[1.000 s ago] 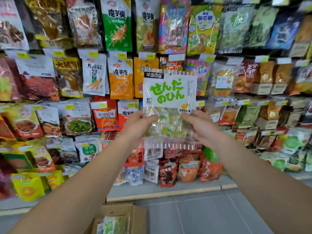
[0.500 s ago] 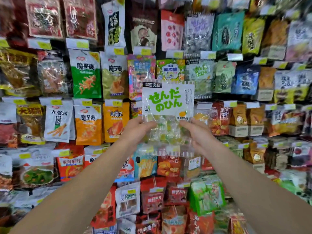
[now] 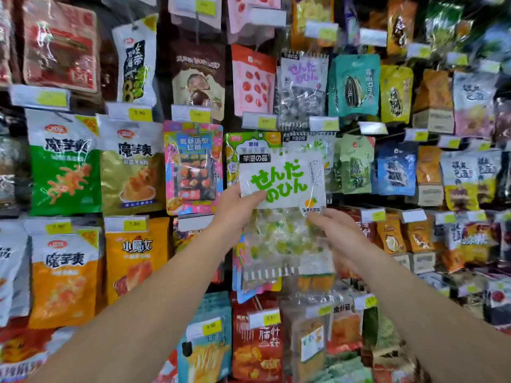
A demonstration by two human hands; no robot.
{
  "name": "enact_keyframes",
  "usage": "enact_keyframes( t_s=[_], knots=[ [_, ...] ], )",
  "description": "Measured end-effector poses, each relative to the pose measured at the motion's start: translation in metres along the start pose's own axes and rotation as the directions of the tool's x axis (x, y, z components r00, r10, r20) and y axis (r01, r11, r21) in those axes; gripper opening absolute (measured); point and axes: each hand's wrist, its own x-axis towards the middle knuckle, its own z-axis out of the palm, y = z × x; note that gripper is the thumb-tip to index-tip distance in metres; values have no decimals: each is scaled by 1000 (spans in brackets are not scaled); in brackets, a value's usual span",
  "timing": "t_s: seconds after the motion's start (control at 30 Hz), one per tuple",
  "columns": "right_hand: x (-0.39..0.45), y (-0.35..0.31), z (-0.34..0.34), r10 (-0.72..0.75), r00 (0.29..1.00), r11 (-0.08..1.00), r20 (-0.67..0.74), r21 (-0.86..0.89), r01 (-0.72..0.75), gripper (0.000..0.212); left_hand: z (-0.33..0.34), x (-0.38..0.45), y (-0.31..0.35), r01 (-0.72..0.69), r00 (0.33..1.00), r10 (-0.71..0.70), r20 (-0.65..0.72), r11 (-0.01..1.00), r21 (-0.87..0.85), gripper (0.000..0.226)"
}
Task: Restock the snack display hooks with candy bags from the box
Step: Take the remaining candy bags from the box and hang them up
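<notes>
I hold a clear candy bag (image 3: pixel 282 189) with a white header, green lettering and green-and-white sweets in front of the snack wall. My left hand (image 3: pixel 235 208) pinches its left edge, thumb on the white header. My right hand (image 3: pixel 334 233) grips its right side, lower down. The bag tilts slightly, its top edge overlapping a hanging bag of the same green kind (image 3: pixel 315 146). A similar bag with purple lettering (image 3: pixel 302 87) hangs one row above. The box is out of view.
Rows of hanging snack bags fill the wall, with yellow price tags (image 3: pixel 138 114) on the hook ends. A green pouch (image 3: pixel 65 167) and a gold pouch (image 3: pixel 132 167) hang to the left, sunflower-seed bags (image 3: pixel 355 87) to the right.
My view has tilted upward along the wall, and the box on the floor dropped out of view. Both hands have carried the bag up and closer to the hooks, and my left thumb now sits on the header.
</notes>
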Motion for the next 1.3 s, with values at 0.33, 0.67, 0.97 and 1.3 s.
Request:
enact_keyframes(
  t_s=[0.33,0.67,0.97,1.3],
  knots=[
    [128,-16,-42,-422,903,776,-85,-549,311,56,50,83,-15,-39,998,43,-36,993,108,15],
    [240,-53,-92,-700,696,301,157,-819,488,56,102,137,-20,-70,979,118,-166,961,266,14],
    [300,-69,-116,-750,624,241,220,-787,567,58,145,176,-22,-85,960,146,-237,965,250,11],
    [339,-85,-129,-807,562,297,179,-700,649,33,166,206,-26,-42,929,142,-343,958,284,30]
  ],
)
